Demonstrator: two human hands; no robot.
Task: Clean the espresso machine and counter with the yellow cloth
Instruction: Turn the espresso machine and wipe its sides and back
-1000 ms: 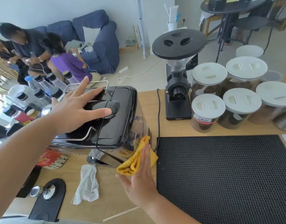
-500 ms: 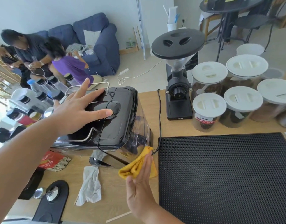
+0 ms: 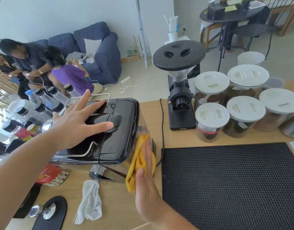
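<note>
Since a second ago my right hand [image 3: 147, 178] has slid up the espresso machine's [image 3: 109, 130] right side, carrying the yellow cloth [image 3: 139, 161] higher against the clear panel; the left hand [image 3: 76, 123] has stayed put on the lid. My right fingers [image 3: 147, 151] are straight and pressed flat, not curled: they pin the folded cloth against the machine's side wall with the palm, the thumb lying over the cloth's lower fold. The cloth hangs bunched, its lower corner drooping toward the tabletop [image 3: 119, 201]. My left fingers [image 3: 93, 107] are spread wide and lie flat on the glossy black top, thumb tip touching the round bulge in the lid, holding nothing. Just beside the cloth, a black cable [image 3: 163, 123] runs along the tabletop, and beyond it lies the black dotted mat [image 3: 229, 185]. In front of the machine sit a crumpled white tissue [image 3: 89, 201] and a tamper on a black pad [image 3: 48, 211]. Behind the mat stand the grinder [image 3: 179, 90] and white-lidded jars [image 3: 212, 120].
</note>
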